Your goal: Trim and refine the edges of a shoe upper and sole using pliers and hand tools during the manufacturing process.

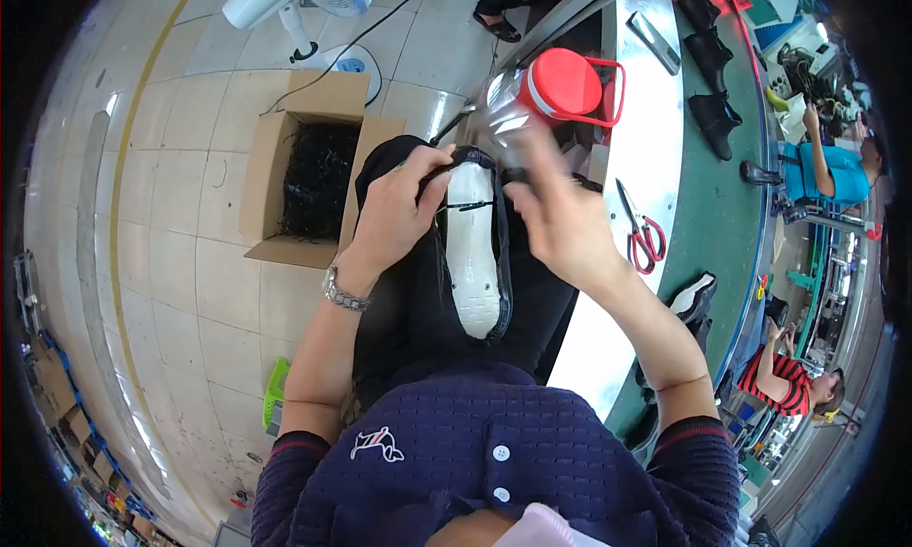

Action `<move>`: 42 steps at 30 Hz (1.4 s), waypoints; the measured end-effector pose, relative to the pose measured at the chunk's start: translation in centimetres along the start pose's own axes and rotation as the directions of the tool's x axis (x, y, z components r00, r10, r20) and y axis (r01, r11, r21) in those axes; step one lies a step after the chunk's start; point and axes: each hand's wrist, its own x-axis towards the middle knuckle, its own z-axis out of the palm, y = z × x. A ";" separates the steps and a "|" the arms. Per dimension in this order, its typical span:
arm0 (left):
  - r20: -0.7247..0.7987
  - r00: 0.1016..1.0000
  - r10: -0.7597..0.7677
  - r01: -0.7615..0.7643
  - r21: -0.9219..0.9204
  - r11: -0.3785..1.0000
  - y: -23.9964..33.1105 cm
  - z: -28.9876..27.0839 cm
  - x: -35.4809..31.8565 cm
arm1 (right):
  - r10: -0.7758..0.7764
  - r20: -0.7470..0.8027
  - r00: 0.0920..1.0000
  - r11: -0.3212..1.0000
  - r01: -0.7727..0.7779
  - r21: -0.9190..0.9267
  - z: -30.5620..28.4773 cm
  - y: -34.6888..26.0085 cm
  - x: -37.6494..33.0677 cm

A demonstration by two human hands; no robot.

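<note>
A black shoe upper on a white shoe last (473,253) rests sole-up on my lap. My left hand (394,213) grips its far end from the left, fingers curled over the black edge and a thin black lace. My right hand (556,215) is blurred at the last's right side, fingers closed near the same end; whether it pinches the lace or the edge I cannot tell. A watch sits on my left wrist (342,292).
A clear jug with a red lid (560,86) stands at the metal bench edge (646,158). Red-handled scissors (644,234) lie on the bench. Black boots (714,120) ride the green conveyor. An open carton of black laces (313,172) and a fan (294,1) stand on the floor at left. Other people work at right.
</note>
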 end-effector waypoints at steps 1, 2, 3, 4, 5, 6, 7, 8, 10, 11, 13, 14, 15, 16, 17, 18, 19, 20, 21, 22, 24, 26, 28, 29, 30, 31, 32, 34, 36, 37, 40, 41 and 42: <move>0.007 1.000 0.005 -0.005 0.004 1.000 -0.2 -0.1 -0.1 | 0.164 0.370 0.914 0.966 -0.071 -0.250 0.2 0.3 -0.2; -0.001 0.999 -0.046 0.045 -0.062 0.997 -0.5 -0.2 -0.2 | 0.189 0.425 0.885 0.963 -0.083 -0.255 0.4 0.4 -0.3; -0.004 0.995 -0.097 0.095 -0.128 0.987 -0.7 -0.3 -0.2 | 0.199 0.482 0.853 0.968 -0.094 -0.232 -0.5 0.3 -0.6; -0.016 0.995 -0.097 0.094 -0.117 0.989 -0.8 -0.5 0.0 | 0.184 0.545 0.818 0.976 -0.085 -0.202 -1.6 0.4 -0.5; 0.001 0.991 -0.133 0.132 -0.127 0.983 -0.6 -0.5 -0.1 | 0.192 0.541 0.819 0.975 -0.096 -0.201 -1.8 0.4 -2.2; 0.019 0.985 -0.169 0.170 -0.136 0.976 -0.5 -0.5 -0.2 | 0.302 0.424 0.854 0.951 -0.304 -0.065 -1.6 0.4 -4.4; 0.016 0.988 -0.154 0.153 -0.209 0.966 -0.2 -0.3 0.0 | 0.417 0.312 0.854 0.881 -0.465 0.094 -1.9 0.5 -6.0; 0.018 0.987 -0.157 0.157 -0.206 0.966 -0.2 -0.3 -0.1 | 0.605 0.311 0.733 0.712 -0.673 0.200 -2.4 -0.1 -7.4; 0.031 0.998 0.056 -0.056 -0.012 0.998 0.2 -0.3 0.3 | 0.754 0.182 0.631 0.597 -0.774 0.213 -2.3 1.3 -12.5; 0.067 0.995 0.068 -0.070 0.028 0.997 1.1 -0.2 0.8 | 0.770 0.048 0.636 0.634 -0.772 0.048 -1.8 2.8 -15.8; 0.138 0.985 0.100 -0.120 0.145 0.982 1.0 -0.3 0.9 | 0.828 -0.103 0.551 0.532 -0.830 -0.165 -1.1 4.1 -20.3; 0.186 0.975 0.118 -0.165 0.257 0.952 1.1 -0.4 0.9 | 0.840 -0.122 0.529 0.509 -0.845 -0.165 -0.7 4.6 -22.6; 0.173 0.975 0.141 -0.188 0.297 0.936 1.6 -0.2 0.9 | 0.861 -0.145 0.488 0.452 -0.864 -0.223 -0.2 5.3 -25.3; 0.191 0.977 0.100 -0.154 0.292 0.944 1.8 -0.4 0.8 | 0.879 -0.167 0.446 0.392 -0.878 -0.276 -0.2 5.6 -27.2; 0.197 0.974 0.110 -0.171 0.325 0.930 1.9 -0.6 0.9 | 0.933 -0.105 0.344 0.314 -0.922 -0.228 -0.5 5.5 -27.6; 0.201 0.972 0.120 -0.187 0.358 0.915 2.0 -0.5 1.0 | 0.898 -0.117 0.423 0.388 -0.890 -0.239 -0.4 5.8 -28.8; 0.218 0.967 0.130 -0.202 0.352 0.914 1.7 -0.5 1.0 | 0.863 -0.166 0.477 0.429 -0.866 -0.256 -0.6 6.2 -29.0; 0.206 0.972 0.111 -0.177 0.337 0.925 1.6 -0.5 0.9 | 0.823 -0.210 0.527 0.468 -0.840 -0.274 -0.9 6.9 -28.7; 0.189 0.978 0.088 -0.147 0.325 0.934 1.6 -0.5 0.9 | 0.761 -0.267 0.591 0.513 -0.801 -0.308 -1.5 7.9 -28.1; 0.194 0.976 0.094 -0.155 0.330 0.931 1.5 -0.6 0.9 | 0.693 -0.280 0.664 0.579 -0.744 -0.333 -2.2 9.6 -27.2; 0.167 0.984 0.056 -0.109 0.333 0.937 1.6 -0.6 0.9 | 0.609 -0.335 0.719 0.654 -0.694 -0.300 -3.2 13.6 -25.3; 0.156 0.984 0.084 -0.129 0.304 0.944 1.5 -0.5 0.8 | 0.524 -0.363 0.770 0.692 -0.634 -0.345 -3.3 18.9 -24.7; 0.063 0.997 -0.039 0.019 0.287 0.958 1.9 0.2 0.4 | 0.569 -0.238 0.787 0.688 -0.614 -0.387 -3.7 23.1 -25.4; -0.008 1.000 -0.004 0.005 0.230 0.973 1.8 0.5 -0.2 | 0.601 -0.149 0.785 0.708 -0.609 -0.357 -4.5 23.6 -24.9; -0.087 0.996 0.004 0.009 0.143 0.990 0.6 0.8 -0.9 | 0.621 -0.053 0.782 0.729 -0.601 -0.327 -5.7 23.3 -24.3; -0.093 0.992 -0.089 0.098 0.106 0.990 0.9 0.9 -1.5 | 0.643 -0.007 0.766 0.720 -0.607 -0.338 -6.7 22.6 -24.1; -0.099 0.978 -0.183 0.190 0.065 0.980 1.1 0.8 -2.2 | 0.662 0.043 0.748 0.711 -0.609 -0.351 -7.3 21.5 -23.9; -0.170 0.969 -0.181 0.188 0.029 0.982 1.3 0.8 -3.9 | 0.826 0.197 0.527 0.547 -0.835 -0.056 -8.2 19.4 -23.3; -0.199 0.957 -0.210 0.195 -0.093 0.976 1.5 1.2 -5.4 | 0.815 0.353 0.459 0.266 -0.839 0.475 -8.1 14.0 -21.8; -0.187 0.959 -0.214 0.200 -0.090 0.976 1.6 1.5 -5.9 | 0.758 0.418 0.500 0.267 -0.824 0.500 -7.9 11.2 -20.9; -0.141 0.974 -0.177 0.169 -0.069 0.983 2.1 2.7 -6.3 | 0.468 0.669 0.577 0.110 -0.789 0.604 -7.1 3.5 -17.5; -0.164 0.971 -0.175 0.165 -0.071 0.984 2.2 3.5 -6.3 | 0.354 0.688 0.633 0.093 -0.756 0.647 -6.0 2.0 -17.2; -0.189 0.967 -0.173 0.161 -0.076 0.984 2.3 4.1 -6.3 | 0.237 0.693 0.681 0.074 -0.724 0.686 -5.1 0.8 -16.8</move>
